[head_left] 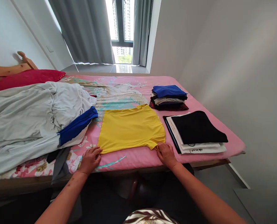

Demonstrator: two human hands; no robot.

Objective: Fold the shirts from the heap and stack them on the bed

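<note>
A yellow T-shirt point(129, 129) lies spread out on the bed in front of me, its short sleeve toward the near right. My left hand point(90, 160) is closed on the shirt's near left corner, at the hem. At the near right, the fingers of my right hand point(166, 154) pinch the edge of the sleeve. Just right of that hand is a stack of folded shirts with a black one point(196, 127) on top and white ones below. Farther back stands another folded pile, topped by a blue garment point(169, 90).
The bed point(133, 160) has a pink floral sheet. Crumpled white clothing point(35, 112) with a blue-edged part covers its left side, and a grey cloth point(61, 165) hangs over the near edge. A red pillow point(33, 76) lies by the wooden headboard. A wall rises on the right.
</note>
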